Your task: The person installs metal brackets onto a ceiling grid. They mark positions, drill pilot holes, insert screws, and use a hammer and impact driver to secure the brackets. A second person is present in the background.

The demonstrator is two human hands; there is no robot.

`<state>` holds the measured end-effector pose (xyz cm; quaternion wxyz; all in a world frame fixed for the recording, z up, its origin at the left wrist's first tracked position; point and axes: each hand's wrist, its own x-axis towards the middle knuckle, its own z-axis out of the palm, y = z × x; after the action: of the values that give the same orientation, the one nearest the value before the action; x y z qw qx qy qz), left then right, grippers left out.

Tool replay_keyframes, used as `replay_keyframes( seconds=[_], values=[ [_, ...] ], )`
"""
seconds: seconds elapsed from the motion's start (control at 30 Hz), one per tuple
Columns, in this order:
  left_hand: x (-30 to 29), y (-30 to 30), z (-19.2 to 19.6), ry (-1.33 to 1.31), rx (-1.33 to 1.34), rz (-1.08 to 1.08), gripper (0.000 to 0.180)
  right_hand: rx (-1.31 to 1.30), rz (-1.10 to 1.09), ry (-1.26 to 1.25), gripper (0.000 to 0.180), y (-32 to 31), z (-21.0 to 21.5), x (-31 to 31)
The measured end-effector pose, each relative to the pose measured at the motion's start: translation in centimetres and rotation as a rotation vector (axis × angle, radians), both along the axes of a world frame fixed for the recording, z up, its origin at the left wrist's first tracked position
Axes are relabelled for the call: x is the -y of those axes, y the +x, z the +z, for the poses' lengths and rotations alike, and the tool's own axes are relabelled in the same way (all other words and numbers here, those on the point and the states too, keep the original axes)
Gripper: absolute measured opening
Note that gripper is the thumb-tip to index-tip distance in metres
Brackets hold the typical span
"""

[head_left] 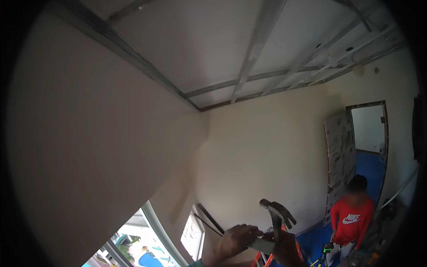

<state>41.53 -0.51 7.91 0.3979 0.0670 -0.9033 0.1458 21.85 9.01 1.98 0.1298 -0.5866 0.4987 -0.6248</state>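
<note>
My left hand (238, 240) is closed, fingers curled, at the lower middle of the view. It grips a short pale grey flat piece (262, 246) that spans toward my other hand; its exact kind cannot be made out. My right hand (287, 250) is wrapped round the handle of a claw hammer (279, 213), close beside the left. The hammer stands upright with its dark metal head above the fist and its claw pointing right. The lower part of its handle is hidden by my fingers.
An orange ladder (258, 259) shows below my hands. Metal ceiling framing (253, 53) runs overhead. Windows (147, 236) are at lower left. A person in a red top (353, 218) stands at lower right near a green-and-black power tool (328, 246). Behind are a door panel (340, 147) and blue floor covering (313, 242).
</note>
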Motion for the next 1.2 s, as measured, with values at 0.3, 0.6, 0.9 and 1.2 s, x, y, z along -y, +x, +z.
replay_keyframes(
  seconds=[0.3,0.6,0.9,1.2],
  values=[
    [-0.1,0.1,21.4,0.712,-0.561,-0.436,0.028,-0.08,0.067,-0.851,0.01,4.4,25.3,2.0],
    [-3.3,3.1,40.4,0.618,-0.687,-1.045,0.033,-0.438,-0.143,-1.358,0.025,9.7,47.7,0.0],
    [-2.7,1.6,49.7,0.444,-0.732,-1.191,0.035,-0.784,-0.531,-1.551,0.017,8.4,57.6,-0.3],
    [-3.4,0.9,45.3,0.205,-0.652,-1.202,0.054,-0.757,-0.531,-1.202,0.02,5.2,53.9,-0.8]
  ],
)
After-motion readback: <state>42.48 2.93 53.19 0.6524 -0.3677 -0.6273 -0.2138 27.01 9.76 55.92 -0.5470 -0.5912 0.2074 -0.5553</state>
